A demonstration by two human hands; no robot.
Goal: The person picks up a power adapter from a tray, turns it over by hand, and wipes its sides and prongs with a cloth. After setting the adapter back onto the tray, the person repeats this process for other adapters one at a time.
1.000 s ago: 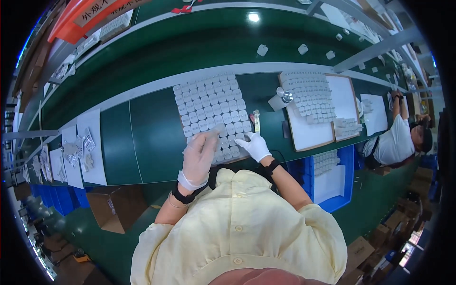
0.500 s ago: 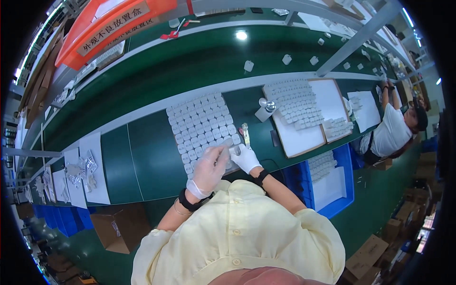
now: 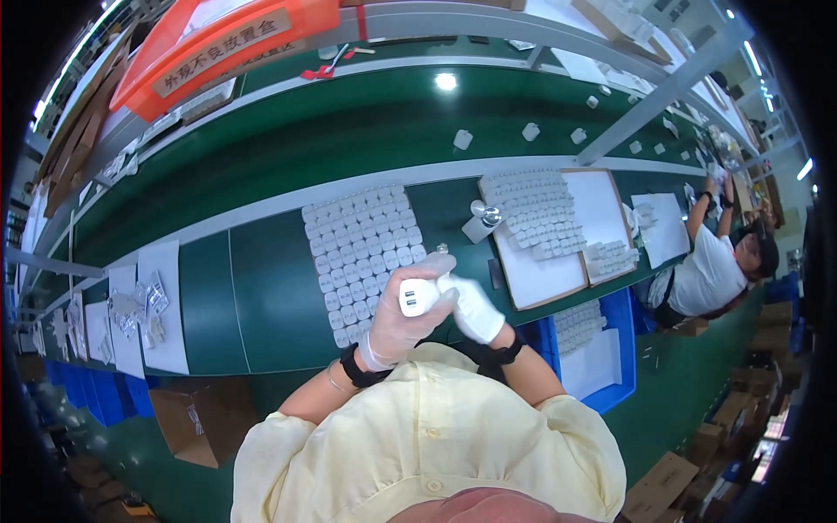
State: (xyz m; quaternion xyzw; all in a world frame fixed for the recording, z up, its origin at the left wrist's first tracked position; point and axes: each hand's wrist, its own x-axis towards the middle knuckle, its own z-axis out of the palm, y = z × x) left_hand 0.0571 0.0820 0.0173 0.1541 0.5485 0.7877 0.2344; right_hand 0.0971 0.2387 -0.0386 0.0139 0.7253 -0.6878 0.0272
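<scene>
Your left hand [image 3: 391, 328] has its grip clamped on one white two-port charger [image 3: 419, 299], raised at the near right of the white pieces [image 3: 362, 253] rowed on the tabletop [image 3: 202, 301]. Which of those are already handled can't be made out; your right hand's [image 3: 476, 312] fingertips are hidden, so you cannot tell its grip.

An orange bin [image 3: 309, 22] with a printed label sits at the upper left. Along the green bench [image 3: 205, 296], plastic bags [image 3: 157, 296] lie on white sheets [image 3: 163, 260]; below are blue bins [image 3: 98, 392] and a brown cardboard box [image 3: 196, 436]. A shiny-topped bottle [image 3: 478, 229] stands further right, and a co-worker [image 3: 704, 275] wears a dark cap [image 3: 767, 251].
</scene>
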